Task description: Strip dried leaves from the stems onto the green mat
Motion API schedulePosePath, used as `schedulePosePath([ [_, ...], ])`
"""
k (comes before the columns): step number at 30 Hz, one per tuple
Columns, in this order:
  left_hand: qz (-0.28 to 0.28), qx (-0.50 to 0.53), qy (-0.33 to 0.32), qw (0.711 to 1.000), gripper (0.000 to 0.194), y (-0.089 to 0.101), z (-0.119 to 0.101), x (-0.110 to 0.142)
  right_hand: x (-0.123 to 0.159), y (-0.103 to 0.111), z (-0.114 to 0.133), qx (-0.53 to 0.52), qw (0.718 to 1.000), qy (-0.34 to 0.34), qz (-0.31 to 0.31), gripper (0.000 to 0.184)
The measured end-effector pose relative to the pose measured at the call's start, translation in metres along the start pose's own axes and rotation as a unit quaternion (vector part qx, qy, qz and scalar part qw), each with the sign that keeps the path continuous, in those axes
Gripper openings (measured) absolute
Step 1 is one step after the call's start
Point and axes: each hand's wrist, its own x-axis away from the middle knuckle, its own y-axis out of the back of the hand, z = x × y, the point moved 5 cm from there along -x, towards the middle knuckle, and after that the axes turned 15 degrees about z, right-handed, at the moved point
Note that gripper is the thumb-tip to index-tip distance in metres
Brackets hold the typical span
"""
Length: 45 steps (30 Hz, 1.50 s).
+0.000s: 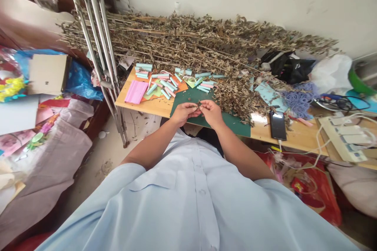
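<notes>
My left hand (182,113) and my right hand (211,112) meet over a dark green cutting mat (188,98) at the front of a wooden table (153,106). Both pinch a small dried leaf or twig piece (198,105) between their fingertips. A heap of loose dried leaves (235,98) lies just right of my right hand. Several rolled paper tubes (167,82) in pale blue and pink lie beyond my left hand, beside a pink paper sheet (136,91).
A long bundle of dried branches (188,41) fills the back of the table. Metal crutches (98,47) lean at the left corner. A black phone (278,124), a power strip (343,137) with cables, bags and purple yarn (299,100) lie right. Clutter covers the left floor.
</notes>
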Motion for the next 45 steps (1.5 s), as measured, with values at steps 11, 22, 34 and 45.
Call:
schedulePosePath([
  [11, -0.023, 0.018, -0.021, 0.999, 0.031, 0.006, -0.002, -0.001, 0.004, 0.006, 0.000, -0.055, 0.998, 0.004, -0.035, 0.033],
  [22, -0.027, -0.014, -0.015, 0.999, 0.030, 0.002, -0.003, -0.003, 0.027, 0.008, 0.011, -0.064, 0.998, 0.017, -0.005, 0.031],
  [34, -0.004, -0.046, 0.010, 0.999, 0.032, -0.018, 0.001, 0.005, 0.032, 0.004, 0.008, -0.017, 0.999, 0.039, -0.017, 0.030],
  [45, -0.034, -0.047, 0.027, 0.998, 0.030, -0.022, 0.001, 0.006, 0.021, 0.001, -0.001, 0.100, 0.994, 0.049, -0.022, 0.030],
])
